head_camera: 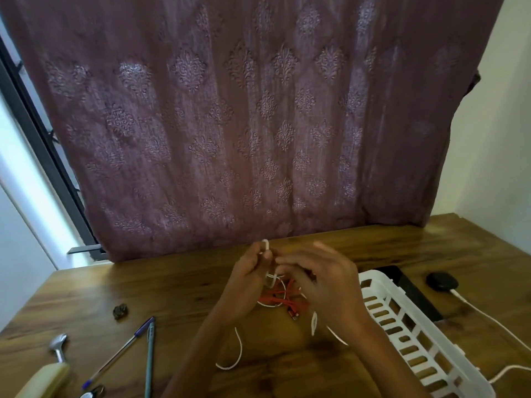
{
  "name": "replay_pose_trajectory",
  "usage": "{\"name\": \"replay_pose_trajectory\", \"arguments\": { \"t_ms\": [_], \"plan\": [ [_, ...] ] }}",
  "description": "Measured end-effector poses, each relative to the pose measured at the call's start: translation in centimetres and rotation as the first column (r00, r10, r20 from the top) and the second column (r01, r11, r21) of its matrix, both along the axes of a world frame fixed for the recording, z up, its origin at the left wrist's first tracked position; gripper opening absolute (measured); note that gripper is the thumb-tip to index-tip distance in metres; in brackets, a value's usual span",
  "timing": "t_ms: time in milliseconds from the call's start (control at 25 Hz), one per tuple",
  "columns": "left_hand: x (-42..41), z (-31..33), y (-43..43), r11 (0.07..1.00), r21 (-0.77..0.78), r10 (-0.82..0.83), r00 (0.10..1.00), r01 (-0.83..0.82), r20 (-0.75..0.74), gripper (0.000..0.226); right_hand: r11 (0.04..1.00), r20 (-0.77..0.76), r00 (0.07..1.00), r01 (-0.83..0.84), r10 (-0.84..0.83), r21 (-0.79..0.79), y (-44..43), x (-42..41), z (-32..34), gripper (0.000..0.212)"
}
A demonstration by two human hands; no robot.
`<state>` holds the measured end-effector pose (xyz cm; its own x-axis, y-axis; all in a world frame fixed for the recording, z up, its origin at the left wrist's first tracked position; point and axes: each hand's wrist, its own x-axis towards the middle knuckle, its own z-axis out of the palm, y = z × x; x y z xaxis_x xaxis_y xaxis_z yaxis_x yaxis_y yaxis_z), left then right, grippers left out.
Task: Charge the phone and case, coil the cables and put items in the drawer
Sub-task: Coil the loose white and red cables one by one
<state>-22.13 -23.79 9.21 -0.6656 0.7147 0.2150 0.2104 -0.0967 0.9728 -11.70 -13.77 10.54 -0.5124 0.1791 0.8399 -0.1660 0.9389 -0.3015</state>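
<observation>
Head view, one entry. I log the left hand (247,274) pinching a white cable (266,243) loop above the table (86,288). The right hand (327,285) is just beside it, blurred, its grip untellable. The cable's tail trails toward me, nearer the left hand. A red cable (277,295) lies beneath.

We see a mauve curtain (258,124) with a paler, repeating leafy medallion pattern, and a brown table (143,288) with streaky wood grain. We also see a white cable (237,354), a red cable (280,295), a white basket (370,275), a black phone (413,291), a black case (441,280), a purple pen (120,351) and a teal pen (149,357).
</observation>
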Motion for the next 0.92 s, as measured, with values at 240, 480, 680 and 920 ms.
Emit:
{"name": "replay_pose_trajectory", "arguments": {
  "t_ms": [240, 480, 680, 920],
  "plan": [
    [2.2, 2.1, -0.2, 0.923, 0.297, -0.351, 0.848, 0.243, 0.396, 0.023, 0.913, -0.047, 0.984, -0.176, 0.171, -0.368, 2.3, -1.7, 4.2, 0.011],
    [1.6, 3.1, -0.5, 0.763, 0.599, -0.585, 0.656, 0.243, 0.478, 0.035, 0.803, -0.076, 0.982, -0.186, 0.174, -0.566, 3.1, -2.5, 3.3, 0.022],
    [1.2, 4.2, -0.4, 0.8, 0.595, -0.422, 0.783, 0.085, 0.456, 0.036, 0.677, 0.033, 0.987, -0.084, 0.159, -0.731, 1.7, -2.7, -0.7, 0.029],
    [0.8, 4.2, -0.2, 0.928, 0.361, 0.028, 0.982, -0.096, 0.189, 0.027, 0.965, 0.483, 0.863, 0.233, -0.149, -0.119, -1.0, -0.6, -3.2, 0.029]
  ]
}}
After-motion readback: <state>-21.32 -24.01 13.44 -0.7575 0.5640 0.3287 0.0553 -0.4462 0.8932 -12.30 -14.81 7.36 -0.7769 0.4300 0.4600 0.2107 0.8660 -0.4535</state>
